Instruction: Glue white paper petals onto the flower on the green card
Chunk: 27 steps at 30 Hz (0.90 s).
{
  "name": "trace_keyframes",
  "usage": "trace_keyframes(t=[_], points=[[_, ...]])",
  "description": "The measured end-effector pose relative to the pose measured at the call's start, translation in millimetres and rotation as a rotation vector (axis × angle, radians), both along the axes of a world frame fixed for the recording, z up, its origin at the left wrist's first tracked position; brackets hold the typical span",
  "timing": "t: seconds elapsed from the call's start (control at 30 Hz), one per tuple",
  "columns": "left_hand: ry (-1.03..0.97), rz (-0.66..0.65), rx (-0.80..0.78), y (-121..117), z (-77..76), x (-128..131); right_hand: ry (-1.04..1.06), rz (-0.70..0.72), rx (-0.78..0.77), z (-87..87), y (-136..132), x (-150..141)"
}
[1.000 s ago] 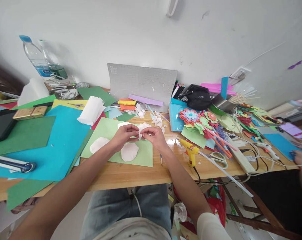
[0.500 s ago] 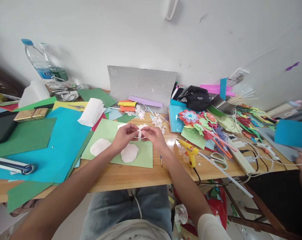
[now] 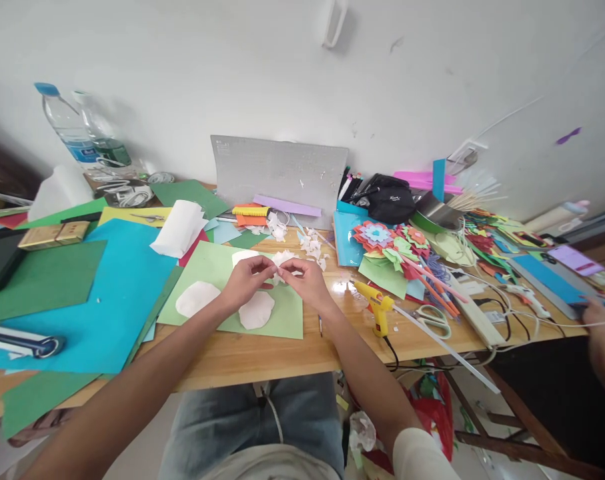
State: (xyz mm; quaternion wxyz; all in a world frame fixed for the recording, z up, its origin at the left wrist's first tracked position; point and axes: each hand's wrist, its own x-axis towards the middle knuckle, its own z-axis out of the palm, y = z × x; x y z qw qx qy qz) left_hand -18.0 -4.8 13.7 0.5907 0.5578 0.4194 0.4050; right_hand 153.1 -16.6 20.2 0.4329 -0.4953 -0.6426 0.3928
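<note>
My left hand and my right hand meet over a light green sheet. Between their pinched fingertips is a crinkled piece of white tissue paper, partly covered by the fingers. Below my left hand, a white rounded paper cutout lies on the green sheet. Another white cutout rests at its left, partly under my left forearm. A third bit of white paper shows just behind my left hand.
White scraps lie behind my hands, before a leaning grey cutting mat. To the right are a yellow glue gun, scissors and paper flowers. A white roll sits left. Another person's hand is at far right.
My fingertips have drawn closer together on the tissue paper. The view has shifted slightly. At far right, the other person lifted a blue sheet, and it is lower again now.
</note>
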Motion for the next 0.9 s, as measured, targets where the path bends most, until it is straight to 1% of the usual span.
trace_keyframes(t=[0.23,0.37,0.43,0.5,0.53,0.6,0.67,0.7,0.73,0.83,0.9], points=[[0.025,-0.001,-0.003,-1.4,2.9,0.0,-0.004,0.002,0.022,-2.8,1.7,0.5],[0.051,-0.001,0.036,-0.6,-0.3,0.0,-0.008,-0.005,0.05,-4.3,0.1,-2.6],[0.061,0.009,0.052,0.2,-3.2,0.0,-0.029,-0.007,0.062,-2.2,1.6,-0.9],[0.06,0.044,0.053,1.3,-6.3,0.0,-0.063,-0.047,0.089,3.8,9.1,7.6],[0.053,0.064,0.049,1.9,-7.6,-0.1,-0.093,-0.091,0.108,8.1,16.0,15.0],[0.043,0.105,0.044,3.2,-9.5,-0.4,-0.218,-0.244,0.144,17.8,36.4,34.5],[0.058,0.136,0.054,4.3,-10.4,-0.8,-0.449,-0.438,0.117,25.4,62.3,55.7],[0.075,0.149,0.059,4.6,-10.5,-1.0,-0.581,-0.508,0.06,27.2,75.6,64.9],[0.095,0.16,0.061,4.9,-10.6,-1.1,-0.702,-0.548,-0.022,27.4,88.3,72.3],[0.145,0.173,0.058,5.1,-11.6,-1.2,-0.792,-0.562,-0.141,19.8,118.0,82.1],[0.163,0.172,0.069,5.2,-13.3,-0.9,-0.829,-0.553,-0.198,11.8,129.7,81.0]])
